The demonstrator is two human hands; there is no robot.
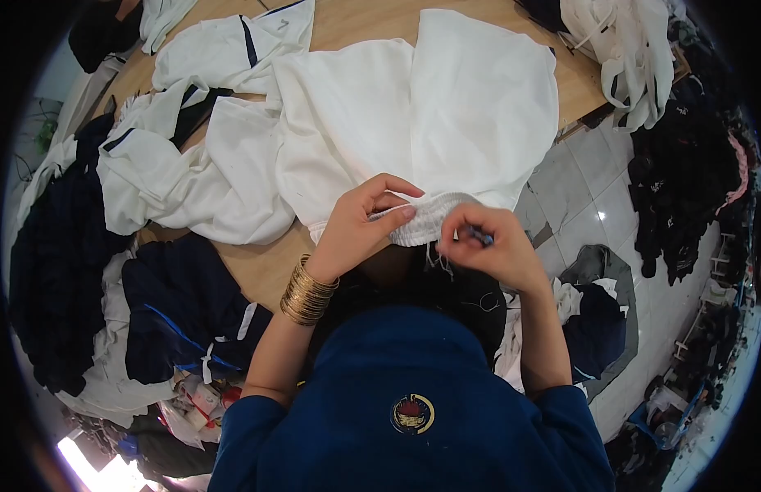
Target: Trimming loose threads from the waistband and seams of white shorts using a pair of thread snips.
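Note:
White shorts [479,107] lie spread on the table, with their gathered elastic waistband [421,223] toward me at the table's near edge. My left hand [364,221] pinches this waistband between thumb and fingers. Gold bangles [307,293] circle that wrist. Just right of the waistband, my right hand [488,244] is curled around a small blue tool [480,236], mostly hidden by the fingers, so its exact kind does not show. A few loose threads [438,261] hang below the waistband beside the right fingertips.
More white garments [208,180] with navy trim lie left on the wooden table [257,266]. Dark navy clothes [184,303] are piled at the near left. White garments [626,49] hang over the far right corner. Dark clothing [683,180] lies on the tiled floor [589,176].

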